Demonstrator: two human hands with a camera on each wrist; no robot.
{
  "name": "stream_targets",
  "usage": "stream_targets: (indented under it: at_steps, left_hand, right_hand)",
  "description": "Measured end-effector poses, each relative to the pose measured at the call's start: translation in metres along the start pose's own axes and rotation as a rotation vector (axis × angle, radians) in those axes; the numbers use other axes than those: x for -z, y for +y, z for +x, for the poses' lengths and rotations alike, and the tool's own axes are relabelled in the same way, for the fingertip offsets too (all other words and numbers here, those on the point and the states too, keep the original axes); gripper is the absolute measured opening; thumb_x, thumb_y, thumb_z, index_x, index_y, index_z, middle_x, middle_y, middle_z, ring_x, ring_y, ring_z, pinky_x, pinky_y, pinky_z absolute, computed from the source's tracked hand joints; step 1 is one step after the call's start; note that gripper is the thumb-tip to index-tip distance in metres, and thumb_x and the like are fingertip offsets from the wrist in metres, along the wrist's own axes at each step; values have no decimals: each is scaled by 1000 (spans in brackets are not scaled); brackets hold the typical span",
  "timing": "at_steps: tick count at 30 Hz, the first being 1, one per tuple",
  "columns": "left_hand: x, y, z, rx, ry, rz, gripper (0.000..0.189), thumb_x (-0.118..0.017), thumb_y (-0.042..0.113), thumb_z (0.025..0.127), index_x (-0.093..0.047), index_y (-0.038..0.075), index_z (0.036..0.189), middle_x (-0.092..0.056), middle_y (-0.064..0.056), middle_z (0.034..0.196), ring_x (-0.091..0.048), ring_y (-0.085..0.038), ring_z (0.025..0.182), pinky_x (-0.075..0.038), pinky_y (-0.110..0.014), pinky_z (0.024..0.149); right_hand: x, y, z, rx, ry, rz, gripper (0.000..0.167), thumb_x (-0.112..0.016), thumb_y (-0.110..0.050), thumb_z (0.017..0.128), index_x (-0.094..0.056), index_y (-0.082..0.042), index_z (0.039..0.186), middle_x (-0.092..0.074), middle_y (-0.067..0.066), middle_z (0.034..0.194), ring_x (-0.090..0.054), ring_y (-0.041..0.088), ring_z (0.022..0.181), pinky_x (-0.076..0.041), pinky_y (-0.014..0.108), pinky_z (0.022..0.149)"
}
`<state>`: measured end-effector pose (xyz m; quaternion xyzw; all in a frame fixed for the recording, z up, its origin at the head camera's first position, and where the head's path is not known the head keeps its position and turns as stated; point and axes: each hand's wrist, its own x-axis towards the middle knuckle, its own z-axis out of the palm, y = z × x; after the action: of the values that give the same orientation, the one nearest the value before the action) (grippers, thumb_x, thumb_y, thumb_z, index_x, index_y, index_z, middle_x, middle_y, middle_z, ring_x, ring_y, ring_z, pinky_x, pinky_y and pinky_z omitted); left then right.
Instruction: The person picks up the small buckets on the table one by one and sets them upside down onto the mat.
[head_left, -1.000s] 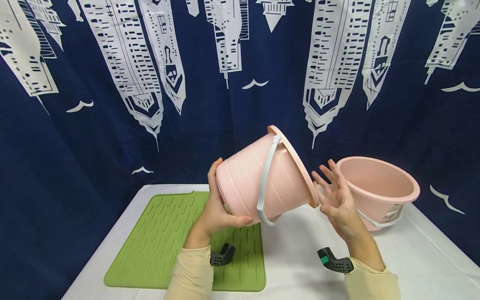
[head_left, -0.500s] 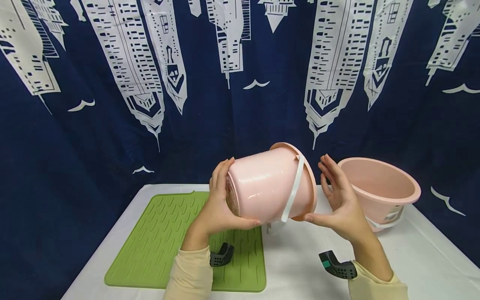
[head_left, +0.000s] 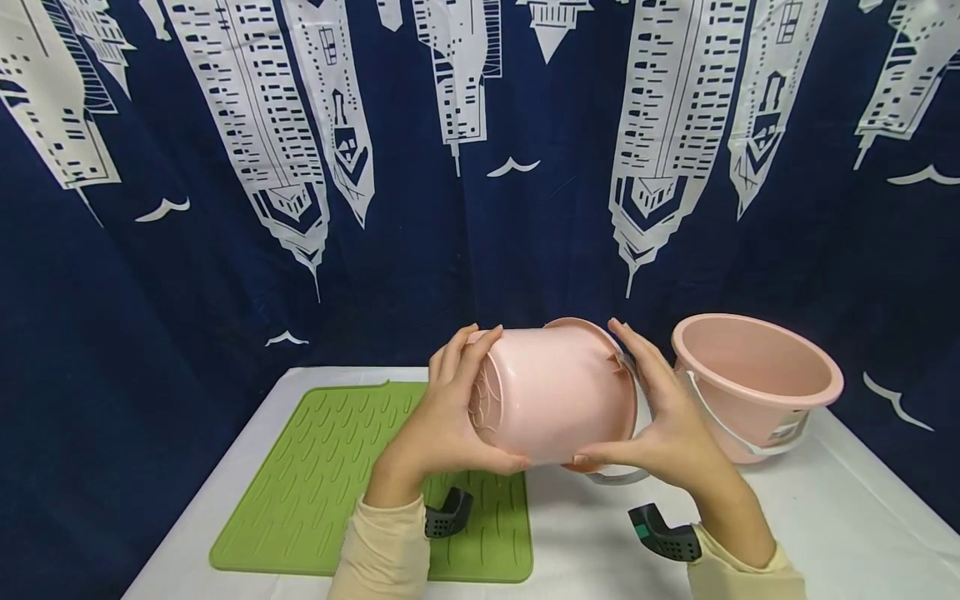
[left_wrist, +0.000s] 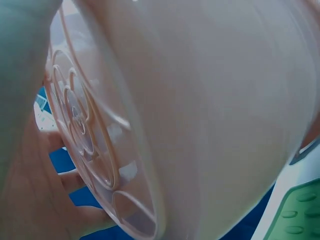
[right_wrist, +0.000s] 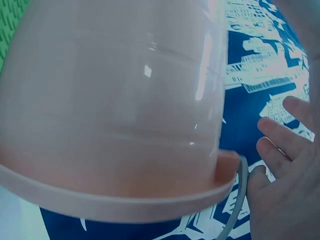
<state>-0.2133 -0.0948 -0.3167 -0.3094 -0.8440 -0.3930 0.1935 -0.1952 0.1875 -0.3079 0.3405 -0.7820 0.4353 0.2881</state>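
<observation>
From where I stand, a green mat (head_left: 300,483) lies at the left on the white table (head_left: 862,525). Next comes the person's left hand (head_left: 442,425), gripping the base end of a pink bucket (head_left: 558,392), held on its side above the table, rim to the right. Beside that rim, the right hand (head_left: 667,421) has its fingers spread, clear of the wall. Farther right, a wider pink tub (head_left: 750,408) stands upright.

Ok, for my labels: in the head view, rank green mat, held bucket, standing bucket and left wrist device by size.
Green mat
Held bucket, standing bucket: look too alike to rank
Left wrist device
</observation>
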Motion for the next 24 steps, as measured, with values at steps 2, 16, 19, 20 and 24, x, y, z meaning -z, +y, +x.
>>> stream_targets:
  at_steps: [2, 16, 19, 20, 24]
  left_hand:
    - [0, 3, 0, -14, -4, 32, 138, -99, 51, 43, -20, 49, 156, -9, 9, 163, -6, -14, 146, -45, -51, 98]
    - [10, 26, -3, -148, -101, 194, 131, -95, 56, 43, -28, 44, 155, -12, 4, 164, -10, -21, 147, -50, -49, 93]
    - [11, 30, -3, -185, -128, 209, 130, -95, 56, 43, -30, 42, 155, -14, 2, 163, -11, -24, 147, -51, -49, 92]
    - [11, 32, -3, -193, -134, 209, 130, -95, 56, 43, -31, 41, 154, -14, 2, 163, -11, -24, 147, -50, -50, 92]
    - [11, 34, -4, -211, -147, 213, 129, -94, 56, 43, -30, 41, 155, -14, 2, 164, -11, -25, 147, -50, -51, 92]
  right_hand:
    - [-2, -3, 0, -19, -12, -51, 141, -106, -26, 38, -34, -20, 158, -35, 4, 158, -32, 18, 144, -25, 22, 113]
    - [-11, -5, 0, 16, -136, -129, 142, -103, -42, 42, -29, -18, 160, -34, 4, 160, -25, 30, 147, -25, 38, 117]
    - [-12, -5, 1, 40, -179, -132, 142, -101, -49, 42, -28, -16, 160, -38, 2, 158, -26, 32, 147, -22, 43, 119]
    - [-12, -5, 1, 44, -191, -130, 143, -100, -51, 42, -28, -16, 160, -38, 2, 158, -27, 32, 147, -20, 42, 119]
    - [-14, -5, 1, 46, -238, -107, 143, -98, -56, 41, -30, -14, 160, -36, 4, 159, -27, 31, 147, -17, 32, 119]
